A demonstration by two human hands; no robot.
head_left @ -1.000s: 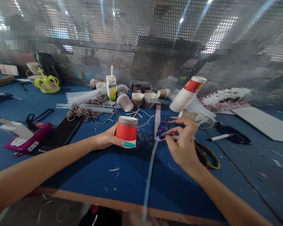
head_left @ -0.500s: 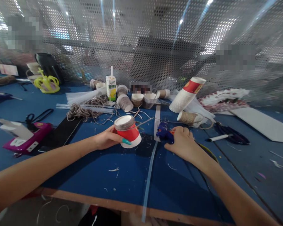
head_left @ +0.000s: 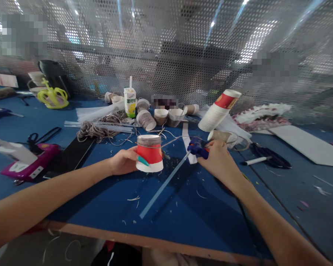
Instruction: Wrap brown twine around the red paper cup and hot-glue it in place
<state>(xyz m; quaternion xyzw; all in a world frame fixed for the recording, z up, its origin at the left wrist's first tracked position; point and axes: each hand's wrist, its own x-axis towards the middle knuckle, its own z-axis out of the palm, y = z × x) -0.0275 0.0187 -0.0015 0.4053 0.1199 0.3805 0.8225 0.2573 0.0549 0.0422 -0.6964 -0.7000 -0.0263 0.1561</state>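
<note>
In my left hand (head_left: 124,161) is a red and white paper cup (head_left: 150,155), held upside down with its narrow end up. Grey-brown cord (head_left: 149,140) winds around that upper end, and a loose strand runs off to the right. The fingers behind the cup are hidden. My right hand (head_left: 218,159) is closed around a blue hot glue gun (head_left: 197,147) to the right of the cup. A long translucent glue stick (head_left: 165,184) sticks out of the gun, slanting down toward the lower left. A white strip (head_left: 186,138) lies under the gun.
Behind stand a juice carton (head_left: 130,103), several cord-wrapped cups (head_left: 146,120) and a leaning stack of paper cups (head_left: 215,114). Tangled cord (head_left: 96,132) lies left of centre. A magenta power strip (head_left: 33,162) sits at left, a white pen (head_left: 256,161) at right. A perforated metal screen (head_left: 144,48) borders the back.
The glue gun has turned, so its glue stick swung from near the table's front edge toward the left. The cup in my left hand has tilted more upright.
</note>
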